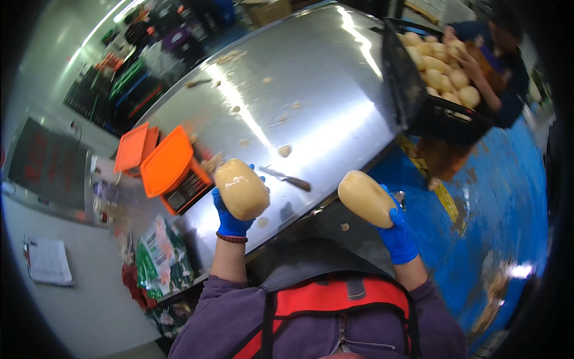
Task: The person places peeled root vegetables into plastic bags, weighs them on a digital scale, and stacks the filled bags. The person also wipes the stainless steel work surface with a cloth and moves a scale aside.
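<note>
My left hand (pixel 233 220), in a blue glove, holds a large pale peeled root vegetable or gourd (pixel 242 188) over the near edge of the steel table (pixel 314 103). A second, longer pale one (pixel 365 198) is in my right hand (pixel 397 229), also gloved, out past the table's edge above the floor. Between the hands a knife with a dark handle (pixel 297 182) lies on the table, a small cut piece (pixel 284 151) beyond it. Most of the fingers are hidden behind the vegetables.
Orange-lidded containers (pixel 168 161) stand on the table's left side, near a green and white bag (pixel 161 258). At the right, a black crate (pixel 444 107) holds several pale vegetables, and a person (pixel 506 67) reaches into it. Another knife (pixel 198 83) and scraps lie at the far left.
</note>
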The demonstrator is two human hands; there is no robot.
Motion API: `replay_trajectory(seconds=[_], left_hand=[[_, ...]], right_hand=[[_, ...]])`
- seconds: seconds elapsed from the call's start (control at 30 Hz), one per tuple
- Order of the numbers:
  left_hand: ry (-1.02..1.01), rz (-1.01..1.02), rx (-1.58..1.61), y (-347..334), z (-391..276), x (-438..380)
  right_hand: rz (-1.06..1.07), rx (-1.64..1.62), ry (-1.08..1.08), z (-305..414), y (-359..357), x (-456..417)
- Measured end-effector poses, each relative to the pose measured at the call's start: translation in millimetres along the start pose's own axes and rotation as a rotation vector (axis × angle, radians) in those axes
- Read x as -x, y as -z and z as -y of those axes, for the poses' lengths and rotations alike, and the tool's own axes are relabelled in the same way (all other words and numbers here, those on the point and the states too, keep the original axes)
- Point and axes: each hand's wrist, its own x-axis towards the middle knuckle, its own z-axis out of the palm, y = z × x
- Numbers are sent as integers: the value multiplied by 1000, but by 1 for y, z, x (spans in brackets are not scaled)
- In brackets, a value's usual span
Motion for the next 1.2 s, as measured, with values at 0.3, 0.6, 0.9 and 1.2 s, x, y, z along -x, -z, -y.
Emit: replay_trajectory(seconds=[0.3, 0.6, 0.9, 1.2], left_hand=[[292, 231, -650, -119, 147, -95], [-79, 716, -1222, -236, 248, -197], [-549, 944, -1616, -312, 297, -345], [-309, 778, -1841, -307, 364, -490]], right_hand=[[-368, -228, 172, 30, 120, 114], [-526, -284, 351, 52, 162, 129], [-650, -397, 477, 79, 193, 72], [-667, -343, 430, 129, 196, -8]])
